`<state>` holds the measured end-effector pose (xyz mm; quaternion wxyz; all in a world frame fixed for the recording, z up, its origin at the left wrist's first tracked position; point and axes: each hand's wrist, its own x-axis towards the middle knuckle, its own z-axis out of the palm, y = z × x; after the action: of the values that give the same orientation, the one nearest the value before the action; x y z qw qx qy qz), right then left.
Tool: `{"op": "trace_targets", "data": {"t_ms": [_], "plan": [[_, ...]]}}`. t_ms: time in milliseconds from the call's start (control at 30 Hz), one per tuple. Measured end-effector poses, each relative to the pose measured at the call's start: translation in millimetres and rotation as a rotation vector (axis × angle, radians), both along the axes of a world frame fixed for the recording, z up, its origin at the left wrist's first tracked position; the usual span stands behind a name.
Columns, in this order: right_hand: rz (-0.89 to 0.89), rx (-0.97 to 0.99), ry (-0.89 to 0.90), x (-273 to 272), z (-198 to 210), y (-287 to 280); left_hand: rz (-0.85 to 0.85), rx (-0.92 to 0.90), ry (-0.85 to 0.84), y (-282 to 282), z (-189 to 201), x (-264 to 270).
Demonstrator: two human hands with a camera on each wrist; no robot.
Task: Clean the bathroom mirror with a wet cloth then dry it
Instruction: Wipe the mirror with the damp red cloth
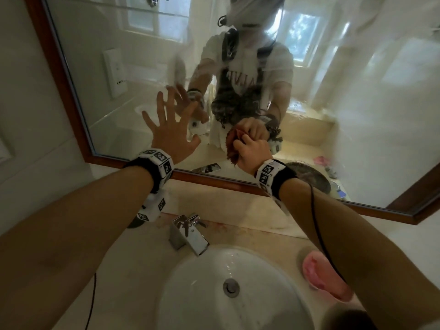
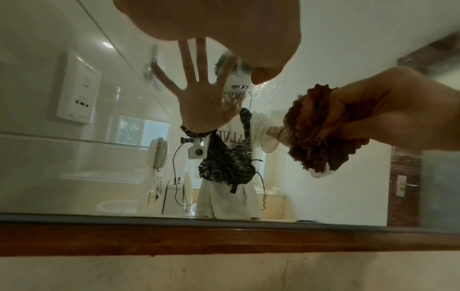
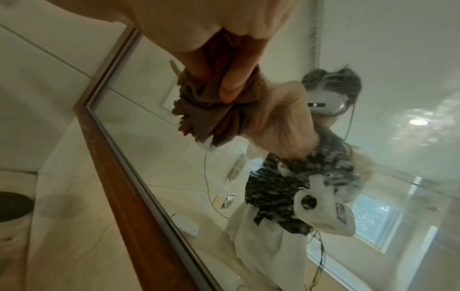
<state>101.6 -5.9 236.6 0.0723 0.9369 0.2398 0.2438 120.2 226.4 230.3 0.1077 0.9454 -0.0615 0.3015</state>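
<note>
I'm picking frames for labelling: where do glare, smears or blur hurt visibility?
Head view: mirror glass streaked and hazy on the right, window glare, edges bent by the lens. Left wrist view: left hand blurred close-up, droplets on the glass. Right wrist view: brown cloth fairly sharp, ceiling-light glare.

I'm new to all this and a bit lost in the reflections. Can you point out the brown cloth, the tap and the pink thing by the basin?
brown cloth (image 1: 234, 148): head view, bunched folds left of the gripping fingers.
tap (image 1: 190, 235): head view, top of the chrome spout.
pink thing (image 1: 321, 270): head view, its middle.
</note>
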Motion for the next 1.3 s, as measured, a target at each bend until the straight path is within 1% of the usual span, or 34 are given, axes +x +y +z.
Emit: {"op": "trace_targets", "data": {"t_ms": [100,233,300,367,467,600,667,733,867,1033,1167,1300], "plan": [[0.005,0.078,-0.021,1.6,2.4,-13.7,-0.019,-0.008,-0.005,-1.1,1.0,-0.6],[0.0,0.095,-0.061,5.0,2.9,-9.6,-0.008,-0.031,0.002,8.6,-1.4,-2.4],[-0.027,0.081,-0.037,8.6,1.3,5.9,0.007,-0.046,0.002,20.8,-3.1,-2.3],[-0.014,0.042,0.008,13.6,-3.0,28.0,0.032,-0.057,-0.003,34.3,-5.0,-2.8],[0.008,-0.029,0.076,18.5,-6.2,69.7,0.068,-0.064,-0.025,54.2,-7.2,-4.1],[0.022,-0.09,0.152,26.2,-12.4,129.1,0.157,-0.059,-0.062,99.6,-14.8,-6.7],[0.017,-0.075,0.165,29.9,-15.9,144.5,0.193,-0.052,-0.057,120.1,-18.7,-7.7],[0.009,-0.069,0.159,33.1,-19.5,145.7,0.209,-0.055,-0.039,132.7,-21.3,-7.6],[-0.007,-0.035,0.144,34.1,-24.2,131.5,0.205,-0.049,-0.027,129.7,-22.3,-5.8],[-0.048,0.05,0.129,26.8,-30.9,117.5,0.111,-0.087,-0.036,118.5,-22.4,-2.6],[-0.055,0.177,0.144,21.2,-24.6,141.9,0.163,-0.09,0.001,125.3,-23.5,-2.9],[-0.032,0.204,0.221,20.2,-16.6,184.2,0.183,-0.094,0.047,140.8,-28.5,-7.3]]}}
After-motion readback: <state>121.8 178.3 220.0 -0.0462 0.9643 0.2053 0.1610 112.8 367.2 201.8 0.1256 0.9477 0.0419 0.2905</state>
